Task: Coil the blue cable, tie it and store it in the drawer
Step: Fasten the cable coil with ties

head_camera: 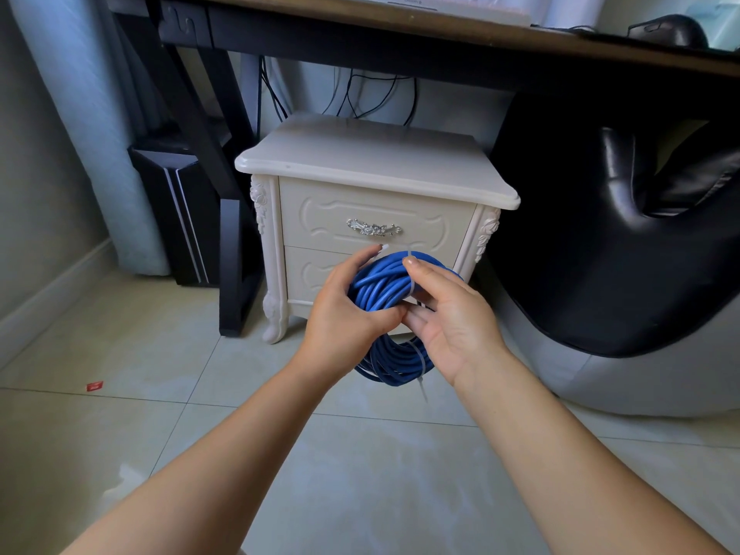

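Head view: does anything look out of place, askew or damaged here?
A small red scrap lies alone on the floor tiles, left of the nightstand; it looks like litter. On the blue cable, the lower white tie has a long untrimmed tail.

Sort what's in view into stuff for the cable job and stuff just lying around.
For the job: blue cable coil, white zip ties, top drawer of the nightstand, left hand and right hand holding the coil.
Lying about: red scrap, computer tower, computer mouse, beanbag seat.
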A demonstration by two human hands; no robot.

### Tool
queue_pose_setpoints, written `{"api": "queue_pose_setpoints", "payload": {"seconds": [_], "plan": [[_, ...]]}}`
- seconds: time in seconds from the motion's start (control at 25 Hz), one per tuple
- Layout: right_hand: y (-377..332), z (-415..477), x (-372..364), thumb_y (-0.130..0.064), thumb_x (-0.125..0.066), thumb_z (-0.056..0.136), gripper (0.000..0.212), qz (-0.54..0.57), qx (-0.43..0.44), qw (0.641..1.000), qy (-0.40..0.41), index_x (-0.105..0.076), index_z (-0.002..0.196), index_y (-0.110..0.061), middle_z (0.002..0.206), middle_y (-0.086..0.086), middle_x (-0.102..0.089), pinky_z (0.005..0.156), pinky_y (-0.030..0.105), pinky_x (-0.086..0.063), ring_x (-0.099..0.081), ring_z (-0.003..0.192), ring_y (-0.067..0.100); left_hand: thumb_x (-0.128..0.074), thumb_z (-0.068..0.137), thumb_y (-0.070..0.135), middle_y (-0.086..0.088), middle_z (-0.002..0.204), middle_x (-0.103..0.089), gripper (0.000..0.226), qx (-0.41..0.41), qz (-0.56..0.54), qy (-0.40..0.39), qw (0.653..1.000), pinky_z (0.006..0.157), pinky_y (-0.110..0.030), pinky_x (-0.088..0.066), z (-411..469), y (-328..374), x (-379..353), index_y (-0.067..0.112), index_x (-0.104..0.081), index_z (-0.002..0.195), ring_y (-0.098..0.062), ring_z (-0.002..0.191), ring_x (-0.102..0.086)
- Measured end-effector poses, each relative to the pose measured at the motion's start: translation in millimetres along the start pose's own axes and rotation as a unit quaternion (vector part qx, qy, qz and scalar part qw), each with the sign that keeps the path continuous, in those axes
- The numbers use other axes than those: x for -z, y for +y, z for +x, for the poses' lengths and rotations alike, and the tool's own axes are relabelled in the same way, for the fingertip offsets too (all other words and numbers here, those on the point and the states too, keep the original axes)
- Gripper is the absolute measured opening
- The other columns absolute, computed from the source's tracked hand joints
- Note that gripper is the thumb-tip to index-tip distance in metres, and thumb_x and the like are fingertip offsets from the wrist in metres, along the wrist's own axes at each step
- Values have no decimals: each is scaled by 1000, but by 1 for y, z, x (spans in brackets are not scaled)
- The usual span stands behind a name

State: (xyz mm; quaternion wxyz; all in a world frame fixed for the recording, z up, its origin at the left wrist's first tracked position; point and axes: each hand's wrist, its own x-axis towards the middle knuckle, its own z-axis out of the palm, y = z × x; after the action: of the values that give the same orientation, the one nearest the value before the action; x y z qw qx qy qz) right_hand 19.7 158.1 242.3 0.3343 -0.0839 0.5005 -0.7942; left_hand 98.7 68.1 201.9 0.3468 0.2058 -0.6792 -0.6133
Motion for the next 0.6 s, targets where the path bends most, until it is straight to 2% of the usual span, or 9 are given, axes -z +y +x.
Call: {"api": "queue_pose_setpoints", "payload": {"seconds": [0.16,0.32,0.48,0.6], "plan": [[-4,-1,-1,-7,-71,86,16,1,19,1000,2,-71,101,-2,87,10,-71,78,34,-61,-73,79,21,-76,70,4,17,126,-59,72,-14,-1,6,1000,94,-30,-53,1,2,-2,47,-54,122,-5,110,-63],[-7,1,-2,-5,-71,86,10,-8,24,1000,10,-72,95,-3,86,10,-73,75,33,-61,-73,81,22,-77,71,5,18,123,-60,69,-23,-4,25,999,88,-20,-52,-1,4,-5,47,-53,121,1,105,-63],[-5,2,-3,-4,-69,86,5,3,22,1000,20,-71,90,-4,84,9,-74,73,30,-61,-73,81,21,-80,71,15,19,121,-57,68,-48,38,48,997,95,-26,-51,-1,0,-8,55,-50,117,4,109,-58],[-5,4,0,-3,-68,87,11,8,-3,1000,7,-69,98,-2,95,15,-74,77,31,-61,-73,88,23,-80,70,21,22,117,-53,71,-74,89,61,991,96,-28,-49,2,-4,-6,49,-50,128,6,111,-54]]}}
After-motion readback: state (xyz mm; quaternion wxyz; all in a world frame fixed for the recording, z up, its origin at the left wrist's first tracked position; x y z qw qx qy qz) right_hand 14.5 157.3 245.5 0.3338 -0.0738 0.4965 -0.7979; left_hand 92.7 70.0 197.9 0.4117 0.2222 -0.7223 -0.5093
